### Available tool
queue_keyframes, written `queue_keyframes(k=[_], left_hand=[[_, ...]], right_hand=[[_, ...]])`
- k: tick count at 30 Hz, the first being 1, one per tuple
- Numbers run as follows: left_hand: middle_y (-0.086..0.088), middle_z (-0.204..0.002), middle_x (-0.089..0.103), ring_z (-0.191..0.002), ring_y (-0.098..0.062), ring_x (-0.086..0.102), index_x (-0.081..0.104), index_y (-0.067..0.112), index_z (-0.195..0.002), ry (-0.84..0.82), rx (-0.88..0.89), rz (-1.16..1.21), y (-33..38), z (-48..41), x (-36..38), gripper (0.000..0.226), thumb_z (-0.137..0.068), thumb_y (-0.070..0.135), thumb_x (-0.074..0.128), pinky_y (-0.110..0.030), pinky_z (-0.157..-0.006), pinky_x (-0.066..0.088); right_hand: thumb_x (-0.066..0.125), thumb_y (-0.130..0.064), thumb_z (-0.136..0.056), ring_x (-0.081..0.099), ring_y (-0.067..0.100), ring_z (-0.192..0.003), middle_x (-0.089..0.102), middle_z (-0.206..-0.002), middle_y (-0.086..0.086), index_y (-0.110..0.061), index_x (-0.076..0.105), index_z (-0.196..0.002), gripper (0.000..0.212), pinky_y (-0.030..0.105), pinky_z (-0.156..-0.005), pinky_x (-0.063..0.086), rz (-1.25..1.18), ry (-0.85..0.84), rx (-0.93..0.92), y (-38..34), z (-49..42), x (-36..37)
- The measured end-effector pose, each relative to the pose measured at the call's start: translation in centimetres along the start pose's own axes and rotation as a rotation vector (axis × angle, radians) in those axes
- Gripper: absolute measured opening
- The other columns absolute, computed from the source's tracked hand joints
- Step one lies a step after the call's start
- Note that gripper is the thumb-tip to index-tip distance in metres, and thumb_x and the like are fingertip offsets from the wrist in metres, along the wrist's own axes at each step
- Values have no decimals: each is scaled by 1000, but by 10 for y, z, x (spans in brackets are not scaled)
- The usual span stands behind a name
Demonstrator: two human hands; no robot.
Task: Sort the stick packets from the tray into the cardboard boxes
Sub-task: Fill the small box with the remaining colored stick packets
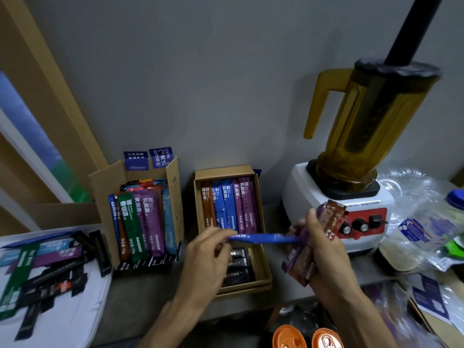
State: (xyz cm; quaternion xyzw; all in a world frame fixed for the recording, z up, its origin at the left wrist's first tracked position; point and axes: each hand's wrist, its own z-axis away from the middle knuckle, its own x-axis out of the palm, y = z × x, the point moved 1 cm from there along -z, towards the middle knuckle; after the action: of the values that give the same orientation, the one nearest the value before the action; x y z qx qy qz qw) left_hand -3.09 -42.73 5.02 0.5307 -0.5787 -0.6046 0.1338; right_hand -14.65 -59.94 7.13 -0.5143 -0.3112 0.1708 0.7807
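Left hand: I am watching the left hand (pixel 204 257) hovering over the shallow open cardboard box (pixel 226 171), its fingers pinching the left end of a long blue stick packet (pixel 263 238).
Blue packet: it is lying level in the air between the two hands, with its right end reaching the bundle. I cannot tell whether it is tucked in there.
Right hand: the right hand (pixel 325 249) is gripping a bundle of brown and purple stick packets (pixel 331 215), fingers curled round it. The bundle is tilting in front of the blender.
Shallow box: brown, blue and purple packets are lying side by side in its far half, and black ones are sitting in the near half.
Tall box: I am seeing a tall open cardboard box (pixel 103 194) just left of the shallow one, with packets of many colours standing upright in it.
Tray: a white tray (pixel 65 320) is sitting on the grey counter (pixel 140 292) at the left, carrying loose green, purple, blue and black packets (pixel 37 270).
Blender: a white-based blender with an amber jug (pixel 364 126) is standing against the wall at the right.
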Motion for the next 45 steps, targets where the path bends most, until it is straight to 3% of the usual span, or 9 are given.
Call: queue_keyframes(k=[11,13,17,20,24,29,35,40,45], left_hand=[[1,-111,62,-107,0,59,71,9,-113,398,314,-74,0,-21,-14,36,-84,-11,64,-7,-86,48],[6,-118,60,-111,-3,60,65,17,-123,352,239,44,3,-20,-12,40,-90,-5,59,-13,-87,52],[1,-108,72,-97,-16,71,57,29,-128,190,-231,599,4,-22,-6,31,-100,17,52,-35,-84,58],[-2,-101,76,-100,-20,71,65,20,-116,55,-282,604,8,-24,1,22,-94,23,63,-35,-91,55],[-8,-96,76,-96,-23,72,70,17,-101,186,-315,620,5,-52,-4,10,-93,14,65,-36,-88,57],[2,-97,71,-92,-19,70,62,24,-103,87,-204,-10,-14,-101,-11,7,-98,22,57,-41,-81,58],[-1,-87,66,-74,-19,67,41,16,-129,180,-37,-545,-18,-103,-9,42,-93,7,60,-42,-63,60],[-13,-118,48,-99,-26,59,38,12,-135,169,22,-786,-24,-94,-2,65,-80,-2,71,-38,-76,58],[-7,-126,48,-106,-24,53,53,13,-127,74,49,-995,-37,-80,9,61,-73,9,81,-36,-84,53]], right_hand=[[88,-9,-60,71,26,-72,73,-84,19,-6,71,-89,34,33,-65,54,204,-329,192,13,14,19],[86,-4,-64,66,19,-66,70,-76,12,-8,70,-86,28,28,-59,51,258,-269,121,12,14,20],[75,7,-78,70,9,-63,74,-69,0,-10,70,-82,18,16,-55,50,332,-223,-17,9,14,22],[75,4,-80,72,7,-69,77,-76,-2,-10,72,-89,16,13,-58,51,398,-270,-32,7,16,25],[75,-2,-82,72,9,-73,76,-78,-1,-10,72,-93,14,14,-60,52,454,-221,-12,12,14,23],[76,-7,-83,72,13,-70,73,-74,4,-8,68,-89,11,20,-60,52,433,-113,4,13,13,10],[77,-13,-82,73,16,-77,73,-84,7,-11,66,-96,19,23,-65,51,435,-109,54,13,12,5],[77,-12,-83,73,19,-81,73,-87,8,-12,66,-96,17,26,-68,52,450,-119,67,14,9,5],[74,-12,-85,74,14,-74,75,-82,8,-8,66,-97,15,19,-60,53,381,-138,77,14,6,6]])
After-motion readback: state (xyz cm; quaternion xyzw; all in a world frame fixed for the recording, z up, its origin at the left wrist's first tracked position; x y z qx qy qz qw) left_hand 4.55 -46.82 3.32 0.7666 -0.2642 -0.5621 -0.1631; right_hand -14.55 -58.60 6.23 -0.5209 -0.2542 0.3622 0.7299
